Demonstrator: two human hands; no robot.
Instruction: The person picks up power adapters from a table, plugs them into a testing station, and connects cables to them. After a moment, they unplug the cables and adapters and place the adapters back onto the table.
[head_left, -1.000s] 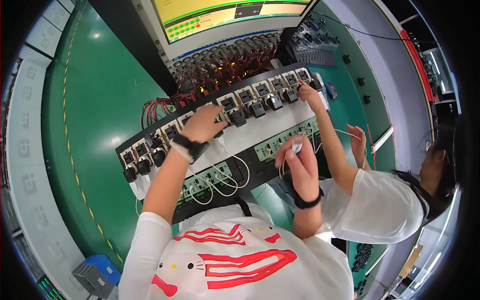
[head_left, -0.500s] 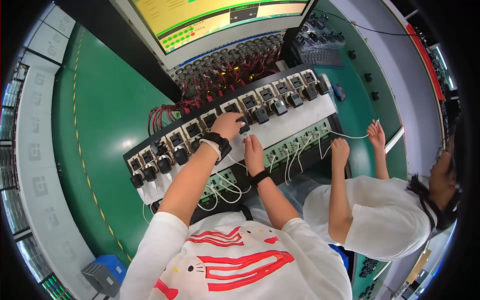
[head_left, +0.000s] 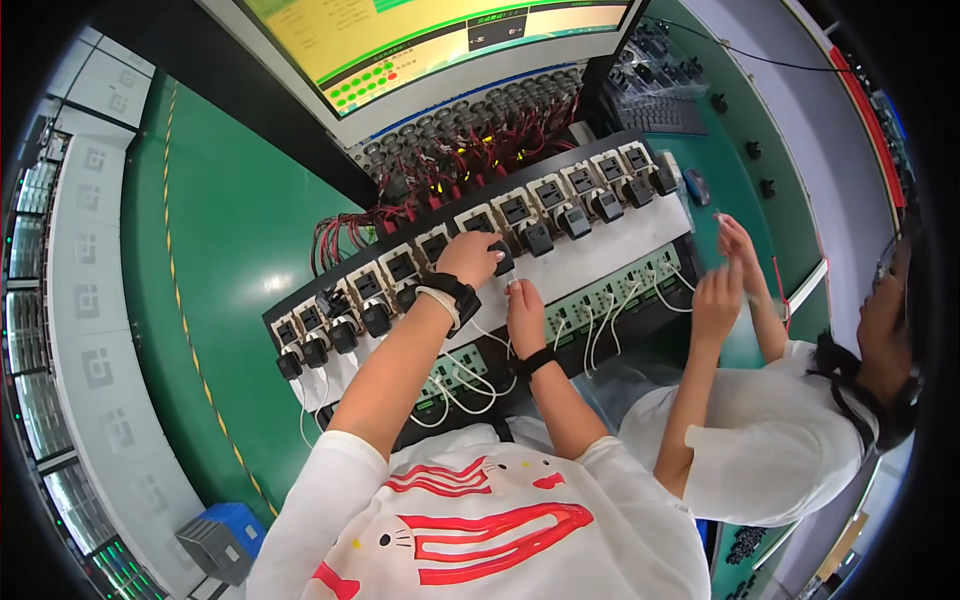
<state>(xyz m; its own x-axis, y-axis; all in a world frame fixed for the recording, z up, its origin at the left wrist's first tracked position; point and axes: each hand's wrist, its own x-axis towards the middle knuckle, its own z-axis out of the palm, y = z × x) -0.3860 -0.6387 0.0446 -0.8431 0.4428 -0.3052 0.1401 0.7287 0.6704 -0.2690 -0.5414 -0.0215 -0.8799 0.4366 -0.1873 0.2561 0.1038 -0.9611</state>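
My left hand [head_left: 466, 262] is closed around a black charger [head_left: 503, 260] in front of the middle of a long socket strip [head_left: 478, 222]. Just below it, my right hand [head_left: 526, 318] pinches the white plug [head_left: 513, 281] of a cable against the charger's lower end. Whether the plug is fully seated cannot be made out. More black chargers [head_left: 535, 237] sit in sockets on both sides of my hands. Below them runs a green port board [head_left: 575, 317] with several white cables [head_left: 470, 376] looping from it. My wrists and forearms hide part of the strip and board.
A large screen [head_left: 440, 45] stands behind the strip, above red wiring [head_left: 450, 185]. At the right a co-worker's hands [head_left: 722, 290] are raised near the strip's end. A keyboard [head_left: 672, 117] and a mouse [head_left: 697, 187] lie on the green bench at the far right.
The whole view has shifted slightly. My hands keep the charger and plug together. The co-worker's hands have moved closer together, and the cable that stretched to them now hangs by the board.
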